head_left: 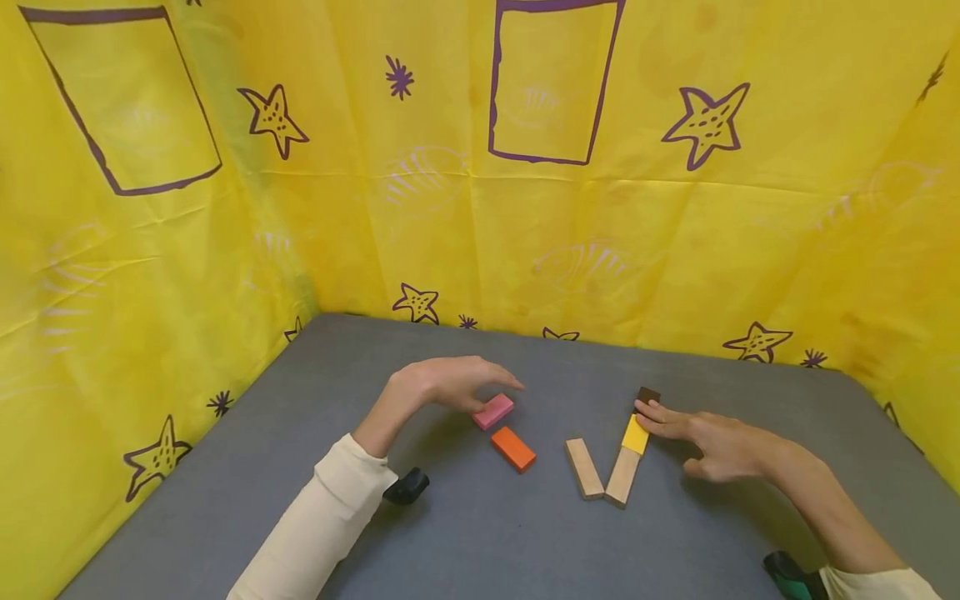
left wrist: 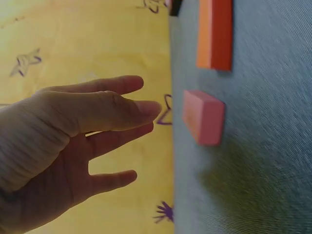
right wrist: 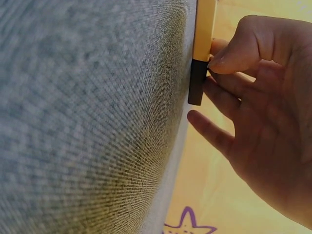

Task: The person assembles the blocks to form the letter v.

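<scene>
My left hand (head_left: pixel 457 383) hovers beside a pink block (head_left: pixel 495 411), its fingers loosely extended. In the left wrist view a gap shows between the fingertips (left wrist: pixel 150 108) and the pink block (left wrist: pixel 204 117). An orange block (head_left: pixel 513 449) lies just nearer. To the right, two plain wooden blocks form a V: the left one (head_left: pixel 584 468) and the right one (head_left: pixel 622 477). A yellow block (head_left: pixel 635 434) and a dark brown block (head_left: pixel 648 395) continue the right arm of the V. Fingertips of my right hand (head_left: pixel 708 442) rest at the yellow and brown blocks, with the thumb apart from them.
The blocks lie on a grey cloth-covered table (head_left: pixel 480 542). Yellow fabric (head_left: pixel 465 225) with purple starfish drawings hangs behind and to the sides. Dark wrist devices show below the left sleeve (head_left: pixel 337 500) and at the right wrist.
</scene>
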Tool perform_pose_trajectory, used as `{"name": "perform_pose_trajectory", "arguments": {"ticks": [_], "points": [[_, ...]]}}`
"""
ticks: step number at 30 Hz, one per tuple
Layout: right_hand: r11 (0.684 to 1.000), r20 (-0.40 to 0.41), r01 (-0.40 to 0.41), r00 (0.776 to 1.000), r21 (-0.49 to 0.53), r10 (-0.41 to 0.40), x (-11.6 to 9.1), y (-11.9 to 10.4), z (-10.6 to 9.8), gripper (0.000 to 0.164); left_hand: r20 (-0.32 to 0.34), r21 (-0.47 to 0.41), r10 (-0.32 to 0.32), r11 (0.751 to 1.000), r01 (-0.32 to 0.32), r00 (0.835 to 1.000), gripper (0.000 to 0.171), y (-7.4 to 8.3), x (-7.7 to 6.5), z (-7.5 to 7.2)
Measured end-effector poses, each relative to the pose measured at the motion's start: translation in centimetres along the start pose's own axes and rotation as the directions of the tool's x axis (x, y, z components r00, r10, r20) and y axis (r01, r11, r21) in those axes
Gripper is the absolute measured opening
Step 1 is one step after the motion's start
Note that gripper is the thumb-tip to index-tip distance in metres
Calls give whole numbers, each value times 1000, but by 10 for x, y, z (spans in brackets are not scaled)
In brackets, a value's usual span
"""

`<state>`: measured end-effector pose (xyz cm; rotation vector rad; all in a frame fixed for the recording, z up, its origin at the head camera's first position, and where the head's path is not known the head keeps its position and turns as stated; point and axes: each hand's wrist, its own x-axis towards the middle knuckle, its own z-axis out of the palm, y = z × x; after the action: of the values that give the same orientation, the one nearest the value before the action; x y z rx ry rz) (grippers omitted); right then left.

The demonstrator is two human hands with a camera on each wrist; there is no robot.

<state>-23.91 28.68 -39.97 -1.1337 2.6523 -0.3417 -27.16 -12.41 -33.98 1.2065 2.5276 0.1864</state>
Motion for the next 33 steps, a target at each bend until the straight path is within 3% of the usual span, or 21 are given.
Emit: {"name": "perform_pose_trajectory", "arguments": {"ticks": [5, 13, 20, 33], "points": [[999, 15, -9, 1000, 33, 8, 0, -2, 1, 84, 52, 18, -48, 999, 47, 997, 65, -12, 2, 8], [1000, 5, -11, 1000, 22, 11, 0, -3, 0, 84, 57, -5, 0, 1000, 0, 998, 64, -24, 8, 18], [999, -14, -2, 1000, -34, 2, 0, -2, 0, 84, 33, 28, 31, 999, -32, 999, 59, -26, 13, 22], [1000, -10, -4, 1000, 2, 4, -1, -2, 0, 84, -38, 50, 14, 999, -12, 999, 45, -24, 16, 20]]}}
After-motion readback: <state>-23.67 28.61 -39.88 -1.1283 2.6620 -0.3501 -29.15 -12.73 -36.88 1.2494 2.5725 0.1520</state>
